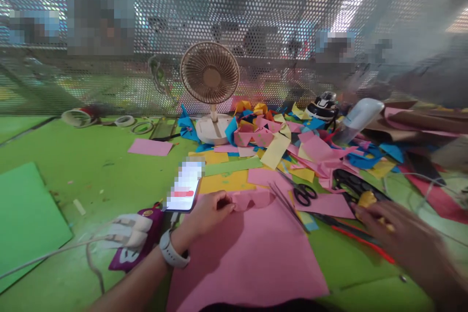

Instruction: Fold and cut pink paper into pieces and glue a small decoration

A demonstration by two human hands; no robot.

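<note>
A large pink paper sheet (252, 253) lies on the green table (91, 175) in front of me. My left hand (208, 212), with a white watch on its wrist, is curled shut on the sheet's curled far edge (252, 199). My right hand (398, 236) is blurred at the right. It reaches over a yellow object (367, 200) beside dark tools, and I cannot tell whether it grips that object. Black-handled scissors (302, 192) lie between my hands.
A phone (185, 187) lies just beyond my left hand. A small desk fan (210, 87) stands at the back before a perforated metal screen. Heaps of coloured paper scraps (292, 146) cover the right side. Tape rolls (124, 121) and a green board (25, 219) are at left.
</note>
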